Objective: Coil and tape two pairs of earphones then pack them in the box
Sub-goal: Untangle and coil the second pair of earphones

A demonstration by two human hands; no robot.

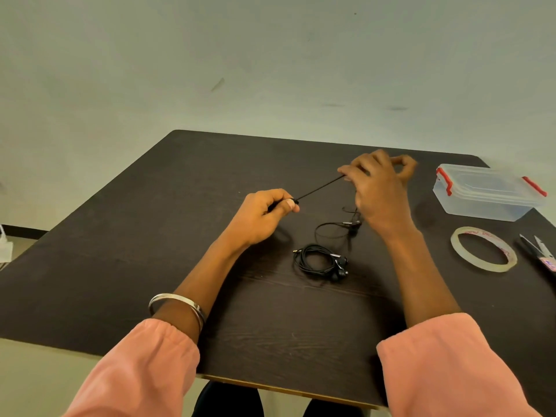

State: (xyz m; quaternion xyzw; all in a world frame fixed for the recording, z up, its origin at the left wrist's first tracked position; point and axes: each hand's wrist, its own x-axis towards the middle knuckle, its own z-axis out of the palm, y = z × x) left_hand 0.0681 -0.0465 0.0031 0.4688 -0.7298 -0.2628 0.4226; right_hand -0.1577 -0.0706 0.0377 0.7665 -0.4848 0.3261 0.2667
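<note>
Earphone cable (320, 187) taut between raised left hand (264, 215), right hand (377, 188).

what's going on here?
A person is working on earphones at a dark table. The left hand and right hand each pinch one pair's cord, pulled taut between them; the rest of it trails to the table. A second pair lies coiled near the table's middle, with no tape visible on it. The tape roll, scissors and closed box sit untouched to the right.
</note>
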